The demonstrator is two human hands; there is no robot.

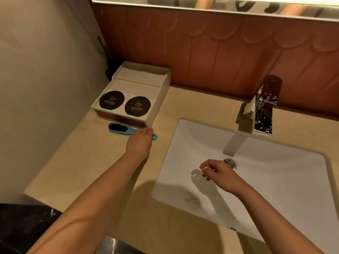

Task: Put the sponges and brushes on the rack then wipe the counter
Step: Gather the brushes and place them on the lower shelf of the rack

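Where the left grip (140, 142) curls, the brush (119, 128) handle lies beneath it.

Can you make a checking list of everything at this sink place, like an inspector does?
Surface: beige counter with a white sink set in it.
Job's things: blue brush lies before the white box; no sponges or rack seen.
Clutter: two black coasters on the box.
Fingers: left hand curls over the brush handle; right hand hangs above the sink, loosely curled, contents unclear.
Cables: nothing sure; a dark shape on the wall behind the box.
Surroundings: chrome faucet, brown wall, mirror above.
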